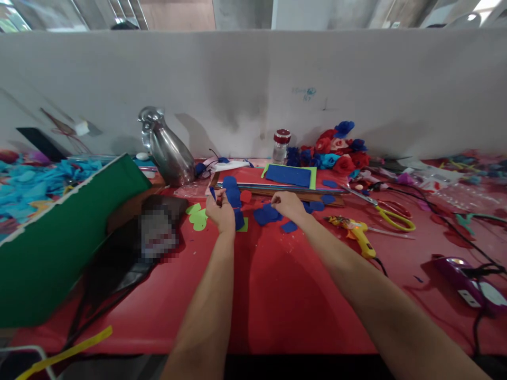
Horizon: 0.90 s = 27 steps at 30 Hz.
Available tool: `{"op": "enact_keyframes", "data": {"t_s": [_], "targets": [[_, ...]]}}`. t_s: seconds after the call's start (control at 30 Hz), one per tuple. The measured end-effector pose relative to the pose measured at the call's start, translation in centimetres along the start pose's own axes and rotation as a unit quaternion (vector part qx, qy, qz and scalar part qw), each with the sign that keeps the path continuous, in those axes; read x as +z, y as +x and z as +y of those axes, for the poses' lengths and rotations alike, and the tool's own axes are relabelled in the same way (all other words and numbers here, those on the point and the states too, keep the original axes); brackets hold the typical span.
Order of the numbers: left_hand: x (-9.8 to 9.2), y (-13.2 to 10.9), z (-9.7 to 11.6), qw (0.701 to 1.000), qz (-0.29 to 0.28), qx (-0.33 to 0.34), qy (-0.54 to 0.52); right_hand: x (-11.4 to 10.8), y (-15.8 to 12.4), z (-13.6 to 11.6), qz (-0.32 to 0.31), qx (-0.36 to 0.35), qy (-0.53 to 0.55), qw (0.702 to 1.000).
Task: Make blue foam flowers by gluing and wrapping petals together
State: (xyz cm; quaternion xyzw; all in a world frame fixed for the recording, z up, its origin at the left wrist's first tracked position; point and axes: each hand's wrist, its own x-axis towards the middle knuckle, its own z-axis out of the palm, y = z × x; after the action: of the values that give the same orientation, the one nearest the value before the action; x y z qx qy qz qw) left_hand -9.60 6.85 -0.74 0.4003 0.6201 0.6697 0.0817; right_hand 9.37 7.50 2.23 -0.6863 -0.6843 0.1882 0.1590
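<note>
My left hand (220, 209) is closed in a pinch on a small blue felt piece (213, 192), held just above the red table (277, 285). A stack of blue felt petals (233, 192) lies right beside it. My right hand (287, 205) rests with curled fingers on a pile of blue felt cut-outs (266, 214); whether it holds one I cannot make out. A small red felt circle (245, 196) sits between the two hands. Light green leaf shapes (198, 216) lie to the left of my left hand.
A blue felt sheet on green paper (289, 175) lies on a wooden board behind the hands. Yellow-handled scissors (392, 215), a yellow glue gun (358, 232), a purple device (467, 282), felt flowers (340, 150), a jar (281, 145), a metal jug (166, 148) and a green box (59, 237) surround them.
</note>
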Motion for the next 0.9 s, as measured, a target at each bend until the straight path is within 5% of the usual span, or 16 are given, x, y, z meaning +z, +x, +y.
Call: {"op": "enact_keyframes", "data": {"t_s": [0.23,0.47,0.67,0.9], "targets": [[0.3,-0.8,0.3,0.999,-0.032,-0.003,-0.02,-1.2,-0.1,0.3,0.015,0.0,0.009,1.0],[0.9,-2.4,0.9,0.988,-0.147,-0.03,-0.036,1.0,-2.2,-0.2,-0.006,0.061,0.005,0.998],[0.8,-3.4,1.2,0.977,-0.213,0.0,-0.005,-0.3,-3.3,0.3,0.033,0.057,0.037,0.997],[1.1,-4.6,2.1,0.917,-0.367,0.048,0.15,0.1,-7.2,0.8,0.025,0.003,-0.067,0.997]]}}
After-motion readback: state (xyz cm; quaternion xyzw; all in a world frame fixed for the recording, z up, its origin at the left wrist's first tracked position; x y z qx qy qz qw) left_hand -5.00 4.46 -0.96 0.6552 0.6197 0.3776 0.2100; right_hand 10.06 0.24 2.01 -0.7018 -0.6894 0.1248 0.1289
